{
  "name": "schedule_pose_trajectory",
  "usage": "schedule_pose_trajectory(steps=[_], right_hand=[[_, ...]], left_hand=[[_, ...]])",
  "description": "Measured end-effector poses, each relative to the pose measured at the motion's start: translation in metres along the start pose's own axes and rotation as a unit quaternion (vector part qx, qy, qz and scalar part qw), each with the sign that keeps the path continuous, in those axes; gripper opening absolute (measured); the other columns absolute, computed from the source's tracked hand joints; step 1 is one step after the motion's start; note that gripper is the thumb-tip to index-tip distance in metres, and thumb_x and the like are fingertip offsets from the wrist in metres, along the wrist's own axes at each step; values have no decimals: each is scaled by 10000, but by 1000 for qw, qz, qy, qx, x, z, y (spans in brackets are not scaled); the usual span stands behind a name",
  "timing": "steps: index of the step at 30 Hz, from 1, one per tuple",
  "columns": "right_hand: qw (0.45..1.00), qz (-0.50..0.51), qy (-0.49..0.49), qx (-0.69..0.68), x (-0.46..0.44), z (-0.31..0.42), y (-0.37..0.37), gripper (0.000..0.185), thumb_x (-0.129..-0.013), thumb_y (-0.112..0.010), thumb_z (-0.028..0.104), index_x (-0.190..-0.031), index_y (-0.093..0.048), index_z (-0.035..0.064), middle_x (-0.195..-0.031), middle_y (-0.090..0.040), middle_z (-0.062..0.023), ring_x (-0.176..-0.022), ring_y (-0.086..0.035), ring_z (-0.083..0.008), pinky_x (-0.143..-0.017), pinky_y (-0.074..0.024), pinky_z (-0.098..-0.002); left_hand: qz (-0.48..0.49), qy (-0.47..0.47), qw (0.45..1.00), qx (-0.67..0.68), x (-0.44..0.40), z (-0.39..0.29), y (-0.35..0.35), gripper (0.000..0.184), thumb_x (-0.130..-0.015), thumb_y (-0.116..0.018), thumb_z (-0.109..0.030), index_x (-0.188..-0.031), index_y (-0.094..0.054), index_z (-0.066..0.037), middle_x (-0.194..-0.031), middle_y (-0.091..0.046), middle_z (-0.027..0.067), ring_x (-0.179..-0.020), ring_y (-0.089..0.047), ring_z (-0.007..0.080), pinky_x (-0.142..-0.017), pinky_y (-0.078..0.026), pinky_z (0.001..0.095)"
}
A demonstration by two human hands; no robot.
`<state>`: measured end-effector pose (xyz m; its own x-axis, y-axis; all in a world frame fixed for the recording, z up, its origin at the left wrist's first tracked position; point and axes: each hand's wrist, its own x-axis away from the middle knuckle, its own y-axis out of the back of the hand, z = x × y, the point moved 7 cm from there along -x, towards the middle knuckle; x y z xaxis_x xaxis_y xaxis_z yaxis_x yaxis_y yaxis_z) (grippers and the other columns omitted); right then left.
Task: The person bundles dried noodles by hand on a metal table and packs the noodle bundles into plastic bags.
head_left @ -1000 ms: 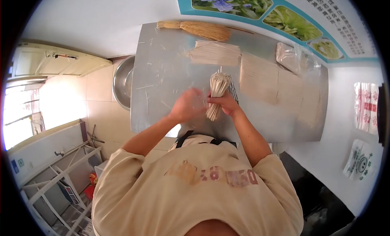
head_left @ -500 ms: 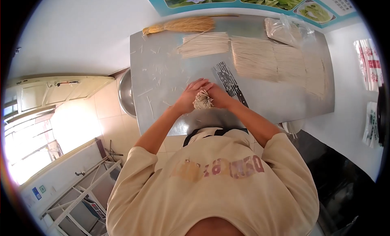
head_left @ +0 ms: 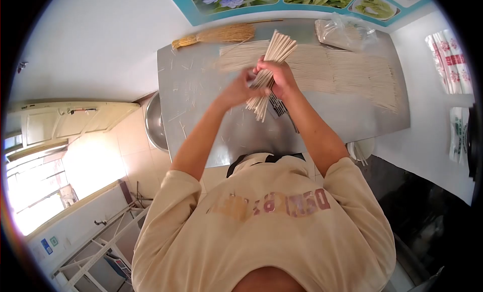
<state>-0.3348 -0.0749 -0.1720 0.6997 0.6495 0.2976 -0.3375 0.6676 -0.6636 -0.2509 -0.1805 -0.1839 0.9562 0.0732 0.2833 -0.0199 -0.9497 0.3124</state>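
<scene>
A bundle of dried noodles is held up slantwise over the metal table, its ends fanned out. My right hand is closed round the middle of the bundle. My left hand, slightly blurred, is against the bundle's lower left side, its thumb across the strands and its fingers curled. Under the bundle lies a knife with a dark patterned blade, partly hidden by the noodles and my right arm. Behind my hands, rows of loose dried noodles are spread on the tabletop.
The metal table has noodle scraps on its left side. A straw brush lies along the back edge. At the back right is a clear plastic bag of noodles. A metal basin stands beyond the left edge.
Both hands have lifted from near the front edge and moved forward with the noodle bundle. The bundle has turned from end-on to slantwise, and the hands have separated a little.
</scene>
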Motion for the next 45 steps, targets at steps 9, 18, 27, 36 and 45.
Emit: schedule_pose_trajectory(steps=[9,18,27,36,45], right_hand=[[985,59,-79,-142,62,37,26,643,-908,-721,423,-1332,-514,-14,-1143,-641,-132,-1114,-626,-269,-997,-511,-442],[972,-11,-83,-221,76,-4,100,435,-877,-763,260,-1208,-572,54,-971,-631,-68,-928,-618,-217,-883,-531,-425],[969,-122,6,-214,51,65,196,217,-872,-686,57,-1065,-587,77,-828,-583,-44,-763,-585,-193,-762,-526,-382],[938,-61,-12,-341,14,189,234,93,-939,-648,100,-948,-580,37,-821,-590,-51,-794,-589,-187,-821,-535,-360],[895,-96,-34,-434,-144,268,342,105,-894,-613,99,-839,-577,16,-777,-618,-109,-772,-616,-283,-781,-564,-402]], left_hand=[[88,57,977,185,27,-7,-84,518,-837,-757,-263,-1226,-522,-14,-877,-648,91,-669,-638,223,-612,-512,376],[357,199,749,522,29,14,-169,390,-904,-712,-276,-1188,-563,-54,-801,-577,14,-599,-551,150,-551,-465,306],[-76,274,677,679,-32,-3,-217,782,-989,-340,-670,-1395,-476,-15,-1363,-548,174,-1229,-530,343,-1078,-398,539],[-221,225,706,634,-85,-31,-240,465,-1020,-443,-437,-1202,-507,-14,-1323,-552,161,-1250,-524,341,-1075,-419,477],[-306,262,769,496,-68,-29,-228,353,-1029,-465,-333,-1205,-504,-29,-1328,-553,160,-1165,-599,333,-956,-501,433]])
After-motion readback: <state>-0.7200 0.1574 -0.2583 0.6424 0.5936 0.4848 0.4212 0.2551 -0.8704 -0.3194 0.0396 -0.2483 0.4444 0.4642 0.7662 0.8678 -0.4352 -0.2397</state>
